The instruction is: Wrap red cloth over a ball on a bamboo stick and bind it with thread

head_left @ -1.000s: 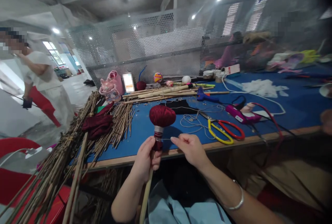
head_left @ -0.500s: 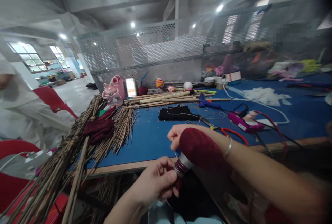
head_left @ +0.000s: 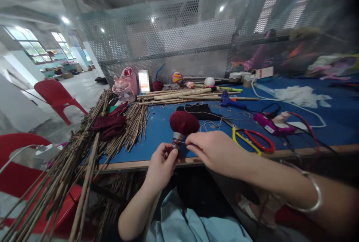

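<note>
My left hand (head_left: 162, 165) is closed around the lower neck of a dark red, cloth-covered round head (head_left: 183, 123), held upright over the table's front edge. Grey thread is wound round its neck. My right hand (head_left: 215, 150) pinches a thin grey thread (head_left: 182, 142) that leads to the winding, just right of the neck. Loose loops of thread (head_left: 211, 124) lie on the blue table behind. Close by are scissors (head_left: 259, 141) with red and yellow handles. What lies inside the left fist is hidden.
Bundled brown sticks (head_left: 70, 163) fill the table's left side, with dark red cloth (head_left: 110, 125) on top. Black fabric (head_left: 196, 112), a blue glue gun (head_left: 231, 101), a purple power strip (head_left: 266, 124) and white material (head_left: 298, 95) lie further back. A red chair (head_left: 57, 94) stands left.
The red head has moved up and left and now stands upright. My right hand has swung from behind it to its right side, drawing the thread. The view has shifted.
</note>
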A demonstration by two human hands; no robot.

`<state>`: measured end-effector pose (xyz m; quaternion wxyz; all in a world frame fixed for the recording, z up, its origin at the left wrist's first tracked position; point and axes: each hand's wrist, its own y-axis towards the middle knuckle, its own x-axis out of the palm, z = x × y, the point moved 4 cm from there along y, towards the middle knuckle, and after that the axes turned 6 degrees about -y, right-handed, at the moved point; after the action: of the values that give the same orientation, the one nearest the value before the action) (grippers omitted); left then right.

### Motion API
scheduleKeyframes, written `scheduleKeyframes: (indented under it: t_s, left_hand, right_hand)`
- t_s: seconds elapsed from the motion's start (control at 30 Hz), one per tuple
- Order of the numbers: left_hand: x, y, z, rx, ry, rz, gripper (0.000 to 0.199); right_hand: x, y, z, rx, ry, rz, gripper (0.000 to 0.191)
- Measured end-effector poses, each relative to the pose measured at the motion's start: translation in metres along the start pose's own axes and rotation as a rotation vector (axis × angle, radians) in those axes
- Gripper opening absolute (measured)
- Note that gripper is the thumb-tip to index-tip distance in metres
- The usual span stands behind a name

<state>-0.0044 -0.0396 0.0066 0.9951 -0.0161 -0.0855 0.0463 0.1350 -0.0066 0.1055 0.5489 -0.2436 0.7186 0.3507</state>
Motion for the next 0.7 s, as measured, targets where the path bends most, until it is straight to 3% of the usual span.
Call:
scheduleKeyframes:
  t_s: [0.13, 0.27, 0.37, 0.57, 0.7]
  left_hand:
    - [0.0, 0.0, 0.004, 0.196, 0.241, 0.117, 0.023]
    - [0.004, -0.001, 0.007, 0.235, 0.446, 0.144, 0.017]
    - [0.006, -0.003, 0.009, 0.236, 0.506, 0.14, 0.016]
    - [0.009, -0.008, 0.01, 0.28, 0.559, 0.113, 0.02]
    - [0.004, -0.008, 0.008, 0.257, 0.507, 0.138, 0.02]
  right_hand:
    - [0.032, -0.008, 0.013, 0.226, 0.271, 0.1, 0.02]
    - [0.053, -0.01, -0.006, 0.243, 0.704, 0.022, 0.02]
    - [0.059, -0.014, -0.005, 0.349, 0.98, 0.01, 0.015]
    - [0.062, -0.016, 0.017, 0.543, 1.493, 0.041, 0.026]
    - [0.07, -0.022, 0.014, 0.596, 1.596, 0.052, 0.029]
